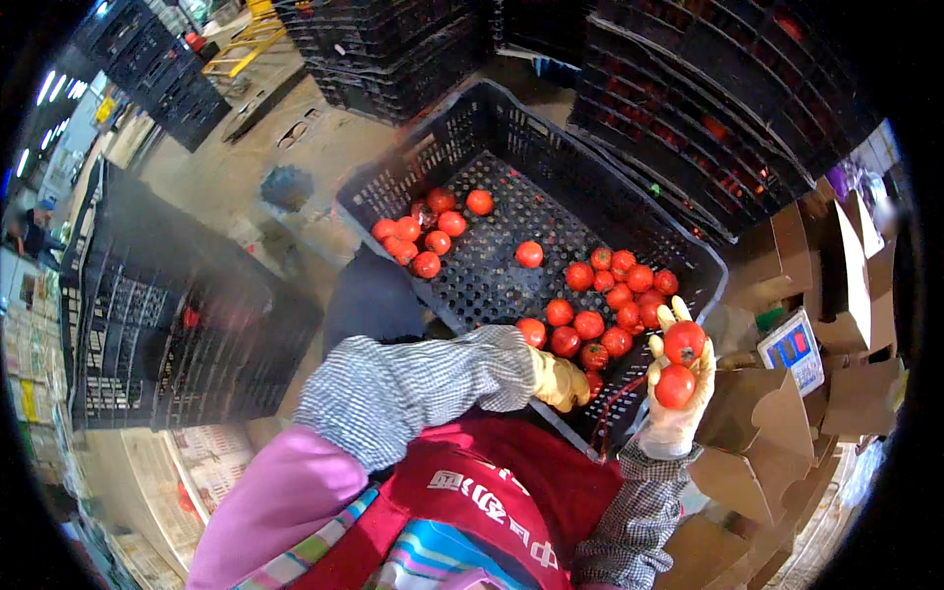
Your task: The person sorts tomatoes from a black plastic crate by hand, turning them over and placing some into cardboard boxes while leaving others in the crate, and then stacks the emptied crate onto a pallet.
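A black plastic crate (605,177) lies before me, with red tomatoes (588,324) heaped at its right end, another cluster at its left and a lone one between. My right hand (682,394), in a pale glove, is palm up over the crate's right end and holds two tomatoes (684,343), one above the other. Inside the crate's near edge is my left hand (562,380), in a yellowish glove, its fingers curled down against a tomato (593,382); whether it grips that one is hidden. Checked sleeves cover both forearms.
Stacks of black crates (686,110) rise beyond the crate, and another stack (184,310) stands at left. Open cardboard boxes (745,413) and a device with a blue and red panel (796,350) are on the right. A person (40,232) is at the far left.
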Action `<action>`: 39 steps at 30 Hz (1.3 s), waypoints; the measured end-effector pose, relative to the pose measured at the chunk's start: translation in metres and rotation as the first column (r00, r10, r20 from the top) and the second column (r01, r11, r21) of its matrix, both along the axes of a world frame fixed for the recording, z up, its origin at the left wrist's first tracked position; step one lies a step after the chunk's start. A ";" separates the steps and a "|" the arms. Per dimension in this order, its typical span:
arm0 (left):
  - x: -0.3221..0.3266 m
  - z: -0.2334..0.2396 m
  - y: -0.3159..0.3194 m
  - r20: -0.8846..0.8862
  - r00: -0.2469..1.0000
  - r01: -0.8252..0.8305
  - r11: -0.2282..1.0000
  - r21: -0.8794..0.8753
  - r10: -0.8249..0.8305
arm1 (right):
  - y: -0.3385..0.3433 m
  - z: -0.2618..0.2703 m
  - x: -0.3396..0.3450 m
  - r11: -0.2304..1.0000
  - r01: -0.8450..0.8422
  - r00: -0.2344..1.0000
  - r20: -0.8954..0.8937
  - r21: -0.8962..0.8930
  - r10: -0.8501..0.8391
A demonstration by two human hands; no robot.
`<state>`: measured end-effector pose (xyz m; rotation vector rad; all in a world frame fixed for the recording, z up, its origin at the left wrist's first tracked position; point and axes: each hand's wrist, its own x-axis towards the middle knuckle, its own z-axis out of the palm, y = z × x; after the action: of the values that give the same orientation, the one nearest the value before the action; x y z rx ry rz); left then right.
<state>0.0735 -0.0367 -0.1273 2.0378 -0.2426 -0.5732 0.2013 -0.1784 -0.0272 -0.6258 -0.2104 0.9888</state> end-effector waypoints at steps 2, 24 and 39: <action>0.007 0.030 0.015 0.093 0.996 -0.019 0.992 0.127 0.007 | -0.024 -0.010 0.013 0.997 0.075 0.997 -0.035 0.017 -0.074; 0.006 -0.014 0.295 -0.262 0.860 -0.239 0.800 0.551 0.438 | 0.025 0.011 0.003 0.942 0.126 0.976 -0.133 -0.310 -0.174; -0.007 0.092 0.116 -0.509 0.860 -0.495 -0.322 -0.807 -0.045 | 0.021 0.033 -0.010 0.931 -0.039 0.992 0.098 -0.364 0.080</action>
<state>0.0667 0.0789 -0.0351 0.1283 0.0225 -0.1963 0.1915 -0.1577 0.0062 -1.0195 -0.1467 1.0619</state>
